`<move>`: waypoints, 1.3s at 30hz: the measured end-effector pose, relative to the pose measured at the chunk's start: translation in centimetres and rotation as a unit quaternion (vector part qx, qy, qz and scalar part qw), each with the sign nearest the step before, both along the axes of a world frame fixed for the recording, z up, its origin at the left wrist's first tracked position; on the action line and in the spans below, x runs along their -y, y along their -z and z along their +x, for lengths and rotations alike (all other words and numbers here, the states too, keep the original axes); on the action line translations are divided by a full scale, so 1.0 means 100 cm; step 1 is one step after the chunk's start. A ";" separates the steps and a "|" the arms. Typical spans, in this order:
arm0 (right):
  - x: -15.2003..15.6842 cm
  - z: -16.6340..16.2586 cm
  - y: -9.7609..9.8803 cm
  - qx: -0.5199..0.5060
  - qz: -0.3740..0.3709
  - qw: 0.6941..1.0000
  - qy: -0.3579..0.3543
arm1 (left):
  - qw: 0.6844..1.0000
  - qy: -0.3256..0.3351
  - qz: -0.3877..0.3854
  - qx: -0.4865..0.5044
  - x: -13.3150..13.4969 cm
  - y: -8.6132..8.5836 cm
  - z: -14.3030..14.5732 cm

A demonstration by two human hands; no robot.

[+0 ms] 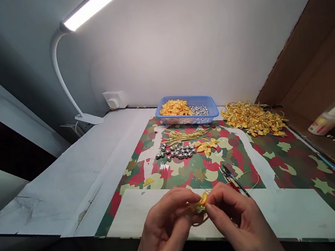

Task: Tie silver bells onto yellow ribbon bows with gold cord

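Near the front edge of the table, my left hand [170, 225] and my right hand [238, 216] meet with their fingers pinched. Between the fingertips is a small yellow ribbon bow [203, 198], with a thin gold cord [201, 222] looping beneath it. Both hands grip this piece; my fingers hide much of it. Just beyond my right hand lie thread snips [235, 179]. Farther back are loose silver bells [181, 153], several yellow ribbon bows [206, 147] and a bundle of gold cords [184, 135].
A blue basket [188, 122] holds yellow bows and small silver bells at the back. To its right is a heap of yellow bows with cords [250, 117]. A white bottle [327, 121] leans by the cardboard wall [309, 59]. A clip-on lamp [60, 73] stands left.
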State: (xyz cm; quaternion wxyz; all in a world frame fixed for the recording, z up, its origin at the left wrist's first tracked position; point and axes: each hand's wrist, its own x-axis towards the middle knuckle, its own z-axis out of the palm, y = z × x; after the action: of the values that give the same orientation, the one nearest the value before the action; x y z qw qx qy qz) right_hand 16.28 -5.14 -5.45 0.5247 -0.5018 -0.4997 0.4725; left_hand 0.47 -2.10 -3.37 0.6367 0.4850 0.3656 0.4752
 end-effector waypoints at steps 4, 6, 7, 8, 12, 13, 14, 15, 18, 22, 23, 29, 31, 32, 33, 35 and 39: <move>0.004 -0.004 -0.007 0.064 0.019 0.997 0.030 | 0.997 0.027 0.049 -0.048 -0.001 0.003 -0.008; 0.005 -0.006 -0.012 0.084 0.033 0.995 0.043 | 0.993 0.040 0.084 -0.073 -0.001 0.004 -0.011; 0.005 -0.006 -0.013 0.097 0.042 0.993 0.051 | 0.991 0.046 0.098 -0.082 -0.001 0.004 -0.012; 0.006 -0.007 -0.015 0.110 0.053 0.991 0.058 | 0.989 0.051 0.108 -0.089 -0.001 0.004 -0.012; 0.005 -0.006 -0.013 0.153 0.096 0.981 0.072 | 0.988 0.058 0.102 -0.095 0.000 0.001 -0.009; 0.005 -0.005 -0.012 0.158 0.105 0.979 0.069 | 0.989 0.059 0.093 -0.094 0.000 0.001 -0.008; 0.005 -0.005 -0.011 0.164 0.114 0.978 0.066 | 0.991 0.059 0.084 -0.091 0.000 0.000 -0.007; 0.005 -0.005 -0.011 0.169 0.120 0.976 0.066 | 0.991 0.058 0.076 -0.089 0.001 0.000 -0.005; 0.006 -0.006 -0.011 0.181 0.126 0.972 0.076 | 0.994 0.046 0.062 -0.072 0.002 -0.002 -0.001; 0.009 -0.007 -0.012 0.181 0.137 0.970 0.088 | 0.996 0.054 0.051 -0.054 0.003 -0.003 0.000; 0.009 -0.007 -0.012 0.181 0.139 0.970 0.088 | 0.996 0.050 0.049 -0.055 0.003 -0.003 0.000; 0.011 -0.004 -0.012 0.206 0.170 0.960 0.082 | 0.995 0.005 0.080 -0.060 0.005 -0.004 0.001; 0.011 -0.005 -0.011 0.220 0.188 0.953 0.091 | 0.993 -0.005 0.096 -0.067 0.006 -0.005 0.001; 0.011 -0.005 -0.011 0.224 0.197 0.949 0.097 | 0.993 -0.007 0.100 -0.070 0.006 -0.005 0.001; 0.011 -0.006 -0.011 0.226 0.204 0.947 0.102 | 0.992 -0.006 0.102 -0.071 0.007 -0.006 0.001; 0.011 -0.007 -0.010 0.226 0.213 0.944 0.109 | 0.992 -0.004 0.103 -0.069 0.007 -0.006 0.001; 0.012 -0.011 -0.007 0.230 0.222 0.940 0.117 | 0.992 -0.008 0.106 -0.063 0.008 -0.005 0.000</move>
State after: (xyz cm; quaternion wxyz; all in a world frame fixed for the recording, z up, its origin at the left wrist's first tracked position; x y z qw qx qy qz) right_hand 15.14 -6.30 -4.72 0.5452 -0.5222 -0.6369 0.1563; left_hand 0.46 -2.89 -2.84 0.5530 0.5760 0.3567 0.4850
